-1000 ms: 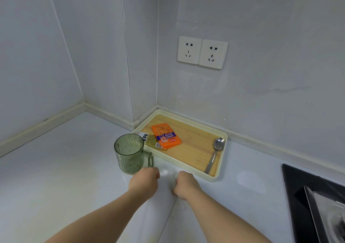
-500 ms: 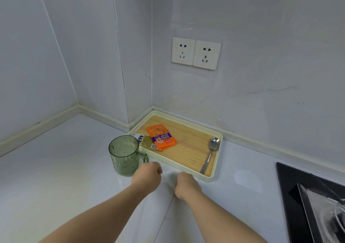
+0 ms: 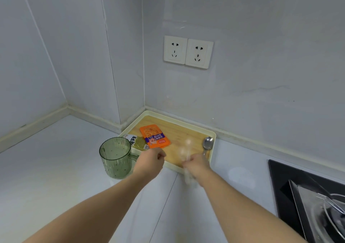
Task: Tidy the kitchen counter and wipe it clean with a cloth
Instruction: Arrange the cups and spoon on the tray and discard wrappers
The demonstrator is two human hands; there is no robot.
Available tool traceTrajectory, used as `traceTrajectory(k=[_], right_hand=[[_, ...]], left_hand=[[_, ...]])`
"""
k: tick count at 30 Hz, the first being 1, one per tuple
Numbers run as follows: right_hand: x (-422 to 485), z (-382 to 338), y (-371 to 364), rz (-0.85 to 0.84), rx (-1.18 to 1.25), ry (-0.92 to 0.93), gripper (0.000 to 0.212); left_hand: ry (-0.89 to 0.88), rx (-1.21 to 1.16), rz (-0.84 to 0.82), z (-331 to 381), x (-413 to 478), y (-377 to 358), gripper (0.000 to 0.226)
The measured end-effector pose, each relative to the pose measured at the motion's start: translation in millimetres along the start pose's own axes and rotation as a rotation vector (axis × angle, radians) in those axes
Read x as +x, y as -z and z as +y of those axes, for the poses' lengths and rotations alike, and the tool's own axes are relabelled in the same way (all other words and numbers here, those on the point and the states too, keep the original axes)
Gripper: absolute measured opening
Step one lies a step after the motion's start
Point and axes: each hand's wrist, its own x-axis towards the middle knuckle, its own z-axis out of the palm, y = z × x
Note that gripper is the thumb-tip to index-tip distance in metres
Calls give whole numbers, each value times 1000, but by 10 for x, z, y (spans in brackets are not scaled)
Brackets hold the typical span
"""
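Both arms reach fwd over white counter (image 3: 56,177) toward the corner.

L hand (image 3: 150,161) hovers just in front of tray's near edge, beside the cup handle. Fingers curled in, loose fist. Palm side hidden, so can't tell if anything is in it.

R hand (image 3: 197,163) is at tray's near edge, below the spoon. Fingers are closed round a pale blurred item (image 3: 189,178) that sticks out above and below the fist. Too motion-blurred to ID; could be cloth or plastic, can't tell.

Cream tray (image 3: 213,146) w/ wood-look base sits pushed into the wall corner. On it:
- orange packet (image 3: 155,136), flat, left-centre
- green/white packet (image 3: 135,142), partly under the orange one, over the left rim
- metal spoon (image 3: 208,143) along the right side, bowl toward the wall, handle partly behind R hand

Green ribbed see-through cup (image 3: 116,158) stands upright on counter just left of tray, handle pointing right.

Double wall socket (image 3: 188,52) sits above tray. Black hob (image 3: 280,186) is at far right w/ metal cookware (image 3: 321,214), cut off by the frame.
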Motion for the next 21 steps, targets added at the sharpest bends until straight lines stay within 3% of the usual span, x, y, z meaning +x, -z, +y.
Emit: traceTrajectory(k=[3,9,21], right_hand=[[238,-51,191,64,110,-91,16],[546,-38,147,23,62,-165,7],[534,51,121,37,-83,-144,30]], left_hand=[[4,-41,-2,87,129,-16,26],[43,-46,-53,53,299,-95,25],[28,-2,-110,90,398,-189,25]])
